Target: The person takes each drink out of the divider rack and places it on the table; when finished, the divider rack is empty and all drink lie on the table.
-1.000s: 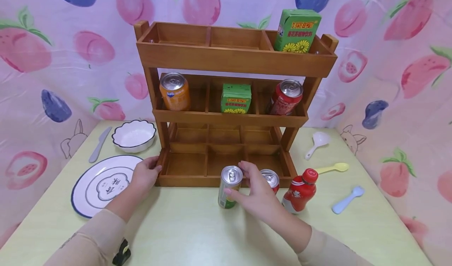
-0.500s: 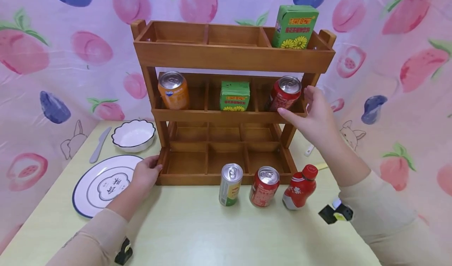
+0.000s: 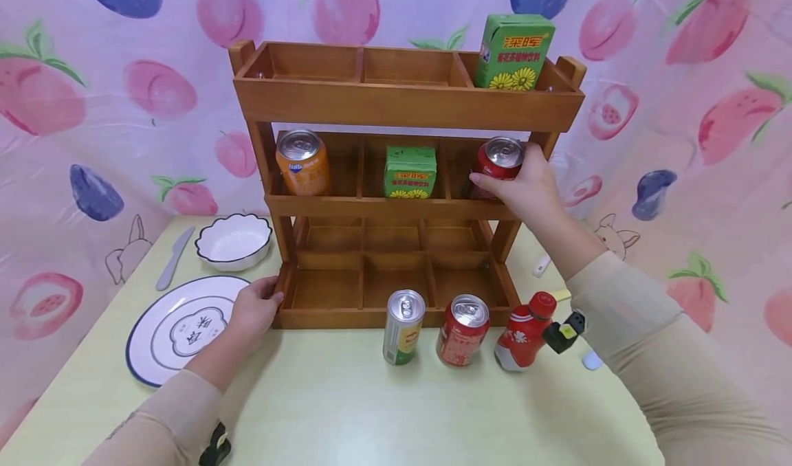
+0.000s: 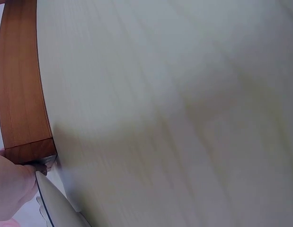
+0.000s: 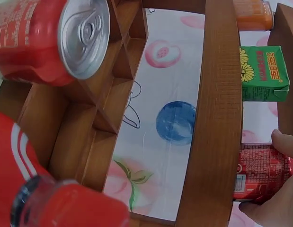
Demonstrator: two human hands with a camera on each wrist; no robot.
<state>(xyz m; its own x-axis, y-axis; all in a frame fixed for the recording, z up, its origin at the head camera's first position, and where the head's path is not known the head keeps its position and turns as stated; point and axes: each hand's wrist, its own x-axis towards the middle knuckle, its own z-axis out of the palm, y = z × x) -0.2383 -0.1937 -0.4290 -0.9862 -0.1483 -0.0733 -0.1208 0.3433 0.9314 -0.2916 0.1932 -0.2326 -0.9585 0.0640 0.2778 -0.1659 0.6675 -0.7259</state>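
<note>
On the middle tier of the wooden shelf rack (image 3: 408, 112), a red soda can (image 3: 495, 160) stands in the right compartment. My right hand (image 3: 526, 184) grips this can, thumb on one side and fingers on the other, as the right wrist view shows with the can (image 5: 262, 172). Down at the rack's lower left corner, my left hand (image 3: 255, 311) holds the side edge, its fingertips partly hidden. In the middle tier there are also an orange soda can (image 3: 304, 163) and a small green drink carton (image 3: 410, 172). A taller green carton (image 3: 515, 52) stands on the top tier.
Before the rack stand a slim silver-green can (image 3: 404, 327), a second red can (image 3: 463, 330) and a red bottle (image 3: 524, 332). At left lie a white plate (image 3: 151, 342), a scalloped bowl (image 3: 234, 241) and a knife (image 3: 174, 258). Spoon parts show beyond the right arm.
My right hand has gone from beside the slim can on the table up to the middle tier and taken hold of the red can there. My left hand stays at the rack's corner.
</note>
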